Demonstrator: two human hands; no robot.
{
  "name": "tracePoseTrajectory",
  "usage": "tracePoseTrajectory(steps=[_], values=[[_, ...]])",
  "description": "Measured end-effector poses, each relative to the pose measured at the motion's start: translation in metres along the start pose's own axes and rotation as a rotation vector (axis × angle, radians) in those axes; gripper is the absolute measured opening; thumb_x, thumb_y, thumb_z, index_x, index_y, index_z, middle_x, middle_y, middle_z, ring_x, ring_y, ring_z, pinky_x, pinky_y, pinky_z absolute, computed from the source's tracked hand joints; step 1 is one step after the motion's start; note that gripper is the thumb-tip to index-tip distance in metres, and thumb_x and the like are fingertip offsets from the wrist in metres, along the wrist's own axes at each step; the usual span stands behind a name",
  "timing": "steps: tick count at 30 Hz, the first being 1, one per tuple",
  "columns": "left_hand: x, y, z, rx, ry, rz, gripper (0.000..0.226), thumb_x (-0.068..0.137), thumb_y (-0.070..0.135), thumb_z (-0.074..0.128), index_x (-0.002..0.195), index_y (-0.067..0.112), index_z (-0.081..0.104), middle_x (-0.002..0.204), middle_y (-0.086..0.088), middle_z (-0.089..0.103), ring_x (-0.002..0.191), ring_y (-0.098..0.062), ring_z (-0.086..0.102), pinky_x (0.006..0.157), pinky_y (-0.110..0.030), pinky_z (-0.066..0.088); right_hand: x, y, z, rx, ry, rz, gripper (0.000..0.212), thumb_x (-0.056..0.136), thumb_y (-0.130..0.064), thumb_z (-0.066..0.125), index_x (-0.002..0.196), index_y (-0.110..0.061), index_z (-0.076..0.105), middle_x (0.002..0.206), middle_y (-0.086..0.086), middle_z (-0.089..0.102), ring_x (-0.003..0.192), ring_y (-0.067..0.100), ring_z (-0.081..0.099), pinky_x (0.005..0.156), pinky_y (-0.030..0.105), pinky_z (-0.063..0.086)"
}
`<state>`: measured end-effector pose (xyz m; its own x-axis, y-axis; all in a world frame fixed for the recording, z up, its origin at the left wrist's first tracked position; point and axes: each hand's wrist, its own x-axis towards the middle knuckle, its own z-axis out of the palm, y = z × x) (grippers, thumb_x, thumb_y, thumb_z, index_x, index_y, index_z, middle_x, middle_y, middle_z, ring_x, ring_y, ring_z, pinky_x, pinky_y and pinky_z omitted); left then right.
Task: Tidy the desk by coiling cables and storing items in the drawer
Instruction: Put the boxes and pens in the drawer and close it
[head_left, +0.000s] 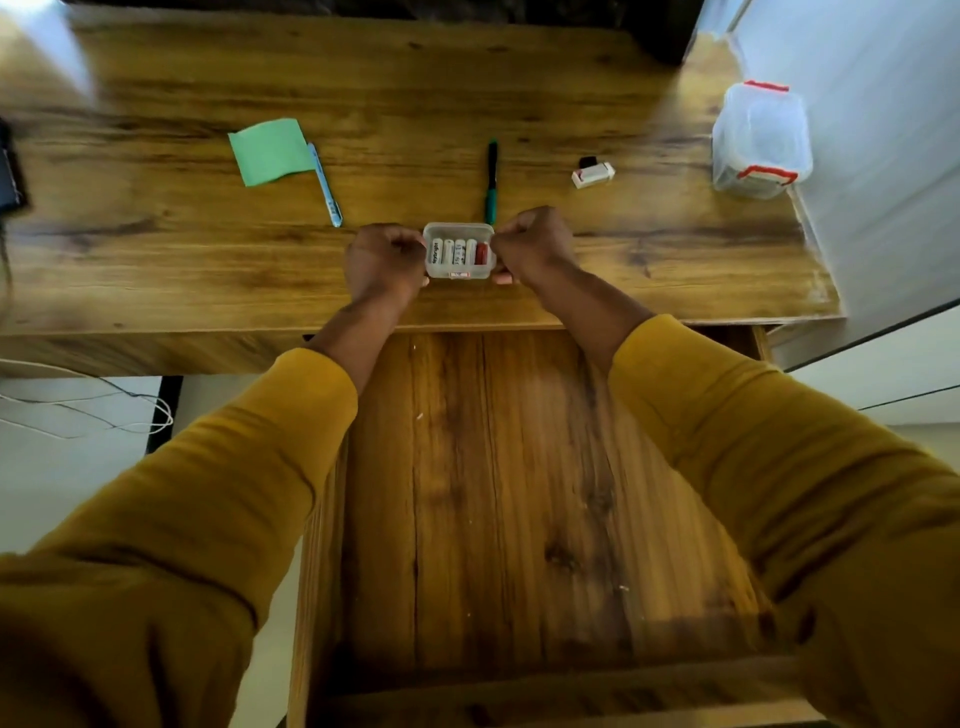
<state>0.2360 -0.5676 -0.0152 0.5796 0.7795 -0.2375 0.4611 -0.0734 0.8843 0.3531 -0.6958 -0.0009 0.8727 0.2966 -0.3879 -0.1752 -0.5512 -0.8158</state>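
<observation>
Your left hand (384, 262) and right hand (532, 244) each keep a curled grip on the small clear plastic battery box (458, 252) over the wooden worktop (156, 260), above the open wooden drawer (493, 493).

Home study or small office corner. A wood-grain desk (156, 249) stood against a pale wall (883, 156), its drawer (493, 493) pulled open below the fingers (410, 244). Beyond the fingertips lay 2 pens (325, 184), a green sticky note (270, 150) and an eraser (592, 174). Loose cables (104, 415) trailed on the floor to the left.
</observation>
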Motion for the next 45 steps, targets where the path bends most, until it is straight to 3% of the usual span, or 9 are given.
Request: tracePoseTrajectory(steps=[5, 10, 20, 26, 29, 33, 35, 39, 45], values=[[-0.014, 0.008, -0.002, -0.056, 0.009, -0.016, 0.013, 0.101, 0.015, 0.067, 0.108, 0.015, 0.078, 0.107, -0.002, 0.076, 0.086, -0.012, 0.076, 0.066, -0.021, 0.063, -0.008, 0.003, -0.006, 0.022, -0.001, 0.019, 0.012, 0.088, -0.006, 0.078, 0.099, -0.008, 0.072, 0.102, 0.011, 0.074, 0.079, 0.023, 0.078, 0.055, 0.032, 0.063], [-0.042, 0.006, -0.007, -0.129, -0.022, 0.011, 0.010, 0.100, 0.015, 0.068, 0.100, 0.018, 0.077, 0.097, -0.001, 0.078, 0.080, -0.013, 0.078, 0.073, -0.030, 0.066, -0.040, 0.014, -0.023, 0.061, -0.002, -0.004, 0.003, 0.090, -0.005, 0.075, 0.092, -0.007, 0.075, 0.093, 0.012, 0.077, 0.073, 0.020, 0.078, 0.057, 0.031, 0.063], [-0.138, -0.018, -0.012, -0.179, -0.191, 0.045, 0.025, 0.100, 0.015, 0.069, 0.123, 0.007, 0.073, 0.104, -0.005, 0.078, 0.084, -0.013, 0.078, 0.065, -0.022, 0.060, -0.134, 0.068, -0.069, 0.086, -0.014, -0.095, 0.007, 0.094, -0.006, 0.071, 0.098, -0.002, 0.076, 0.085, 0.012, 0.077, 0.070, 0.018, 0.076, 0.063, 0.035, 0.064], [-0.203, -0.063, -0.010, -0.021, -0.366, 0.010, 0.027, 0.099, 0.018, 0.070, 0.126, 0.015, 0.071, 0.101, 0.000, 0.079, 0.077, -0.014, 0.079, 0.074, -0.039, 0.066, -0.188, 0.137, -0.087, -0.027, -0.046, -0.032, 0.004, 0.095, -0.012, 0.072, 0.098, -0.012, 0.074, 0.085, 0.002, 0.078, 0.071, 0.014, 0.077, 0.065, 0.032, 0.064], [-0.227, -0.091, -0.002, 0.006, -0.440, -0.062, 0.026, 0.098, 0.017, 0.072, 0.124, 0.015, 0.070, 0.099, -0.001, 0.078, 0.076, -0.017, 0.079, 0.076, -0.047, 0.067, -0.205, 0.173, -0.087, -0.062, -0.072, 0.060, 0.004, 0.094, -0.010, 0.073, 0.098, -0.012, 0.072, 0.084, 0.005, 0.077, 0.069, 0.016, 0.077, 0.066, 0.037, 0.065], [-0.247, -0.115, 0.012, 0.051, -0.458, -0.130, 0.023, 0.095, 0.014, 0.075, 0.118, 0.014, 0.070, 0.094, -0.002, 0.077, 0.071, -0.018, 0.079, 0.073, -0.046, 0.067, -0.212, 0.210, -0.084, -0.079, -0.105, 0.143, 0.006, 0.092, -0.005, 0.072, 0.096, -0.009, 0.070, 0.085, 0.010, 0.077, 0.071, 0.022, 0.078, 0.068, 0.044, 0.066], [-0.251, -0.123, 0.018, 0.073, -0.465, -0.142, 0.021, 0.095, 0.014, 0.075, 0.115, 0.016, 0.070, 0.094, -0.002, 0.077, 0.070, -0.018, 0.079, 0.073, -0.046, 0.067, -0.212, 0.220, -0.083, -0.065, -0.102, 0.176, 0.007, 0.092, -0.002, 0.071, 0.096, -0.008, 0.071, 0.089, 0.014, 0.077, 0.071, 0.021, 0.077, 0.064, 0.039, 0.065], [-0.247, -0.123, 0.029, 0.096, -0.440, -0.150, 0.019, 0.095, 0.009, 0.074, 0.113, 0.016, 0.069, 0.093, 0.000, 0.074, 0.066, -0.013, 0.077, 0.070, -0.037, 0.066, -0.204, 0.224, -0.081, -0.056, -0.096, 0.232, 0.013, 0.091, -0.001, 0.067, 0.097, -0.011, 0.073, 0.091, 0.013, 0.077, 0.072, 0.020, 0.076, 0.061, 0.031, 0.061], [-0.228, -0.110, 0.043, 0.116, -0.401, -0.149, 0.030, 0.094, 0.006, 0.073, 0.118, 0.023, 0.067, 0.093, 0.006, 0.070, 0.067, -0.008, 0.073, 0.057, -0.016, 0.058, -0.182, 0.217, -0.072, -0.031, -0.062, 0.229, 0.021, 0.088, -0.001, 0.062, 0.096, -0.016, 0.074, 0.089, 0.016, 0.076, 0.079, 0.035, 0.076, 0.075, 0.054, 0.064]])
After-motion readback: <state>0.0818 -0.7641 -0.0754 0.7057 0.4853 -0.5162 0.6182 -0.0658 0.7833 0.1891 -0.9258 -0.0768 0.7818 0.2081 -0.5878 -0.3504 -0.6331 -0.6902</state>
